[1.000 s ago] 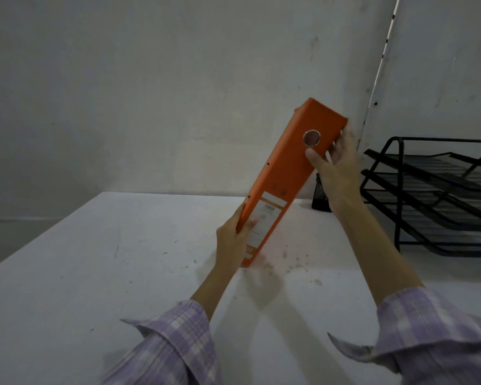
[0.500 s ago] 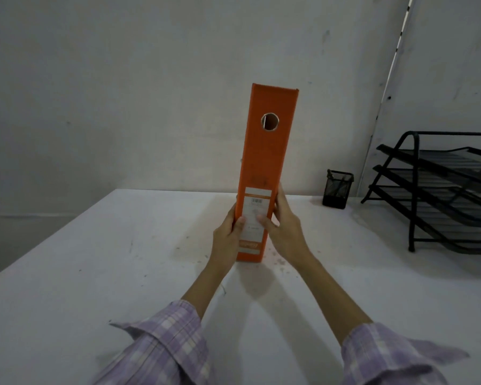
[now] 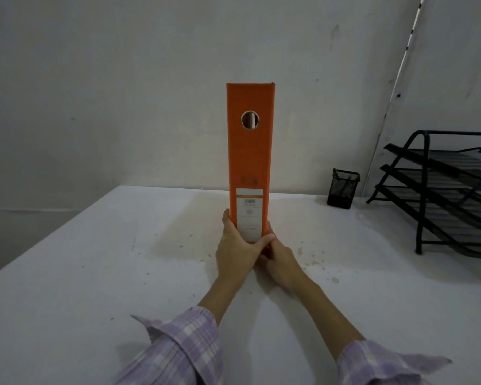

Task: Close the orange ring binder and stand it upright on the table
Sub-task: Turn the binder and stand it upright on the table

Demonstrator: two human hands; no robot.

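- The left hand [image 3: 235, 250] gripped the base of the closed orange cardboard ring binder [image 3: 249, 159], fingers along its left side and thumb across the lower spine.
- The right hand [image 3: 279, 261] held the base from the right, its grip partly hidden behind the left thumb.
- The binder stood upright on the white counter [image 3: 95, 273], spine facing the camera, with a round metal-rimmed finger hole near its top.
- A white spine label [image 3: 249, 215] carried an orange band and a small barcode; its print was too small to read.
- Both forearms reached forward from rolled lilac checked sleeves [image 3: 184, 348].
- A black mesh pen cup [image 3: 343, 188] and a black wire tiered tray [image 3: 450, 190] stood well to the right.
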